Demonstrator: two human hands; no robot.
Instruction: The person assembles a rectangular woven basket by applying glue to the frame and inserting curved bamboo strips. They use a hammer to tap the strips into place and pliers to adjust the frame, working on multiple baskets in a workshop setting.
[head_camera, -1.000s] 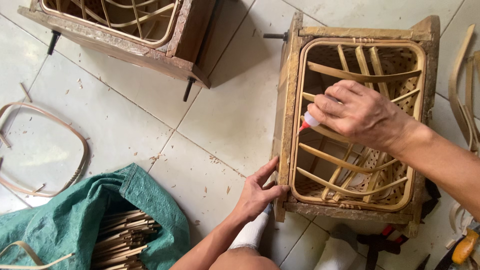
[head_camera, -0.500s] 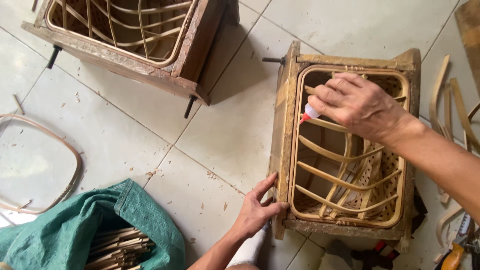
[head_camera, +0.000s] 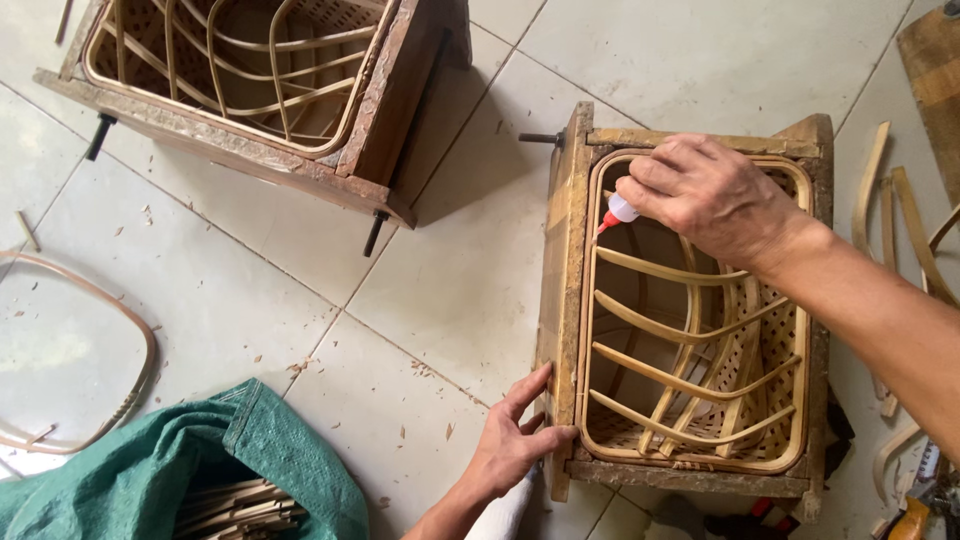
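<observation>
You have two wooden box frames on the floor, each lined with bent cane strips: one frame (head_camera: 690, 310) under your hands and a second frame (head_camera: 250, 90) well apart from it, tilted, towards the far left corner of the floor in view; one small glue bottle (head_camera: 618, 212) with a red tip; one green sack (head_camera: 170, 470) at the near left edge, open, with a bundle of thin sticks (head_camera: 235, 510) inside it; one cane loop (head_camera: 90, 360) lying flat at the left edge; several loose curved cane pieces (head_camera: 895, 200) at the right edge; the floor (head_camera: 440, 270) is pale tile with grey joints, littered with small shavings; your right hand (head_camera: 710, 195) comes in from the right, knuckles up, fingers curled closed around the glue bottle, its red tip pointing down-left and touching the cane rim at the frame's far left inner corner; your left hand (head_camera: 515, 440) reaches up from the near edge, fingers spread and loosely open, thumb and fingertips pressed against the frame's near left corner, gripping nothing else.
</observation>
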